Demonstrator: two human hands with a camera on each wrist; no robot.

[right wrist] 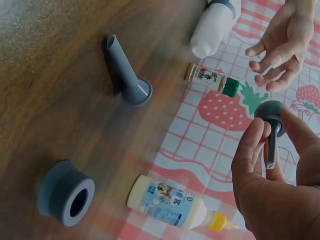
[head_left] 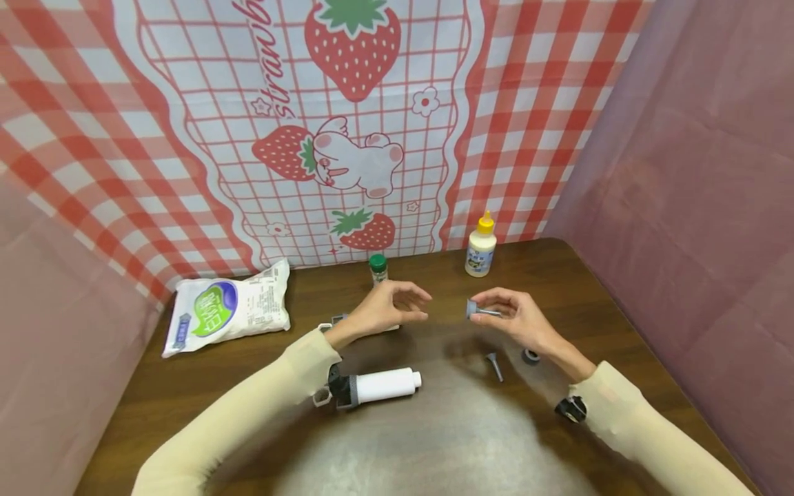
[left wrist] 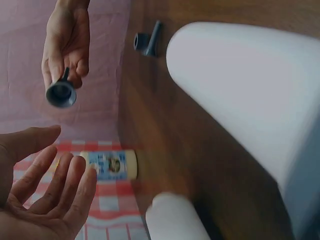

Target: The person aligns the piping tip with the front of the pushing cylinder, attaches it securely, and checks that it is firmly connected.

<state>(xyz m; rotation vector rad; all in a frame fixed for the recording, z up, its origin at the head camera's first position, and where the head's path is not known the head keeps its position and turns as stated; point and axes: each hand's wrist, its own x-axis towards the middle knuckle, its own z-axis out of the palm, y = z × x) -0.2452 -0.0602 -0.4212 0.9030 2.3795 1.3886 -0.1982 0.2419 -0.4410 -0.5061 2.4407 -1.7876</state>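
Note:
My right hand pinches a small grey funnel-shaped nozzle by its rim, with the narrow tube pointing back toward the palm. In the left wrist view the nozzle's wide round mouth faces the left hand. My left hand hangs in the air across from it, fingers loosely bent and holding nothing. Below the right hand, a second grey nozzle lies on the table beside a grey ring-shaped cap.
A white tube with a dark collar and ring handle lies near the left forearm; another white tube is partly hidden behind the left hand. A green-capped jar, yellow-capped bottle and white bag stand or lie along the back.

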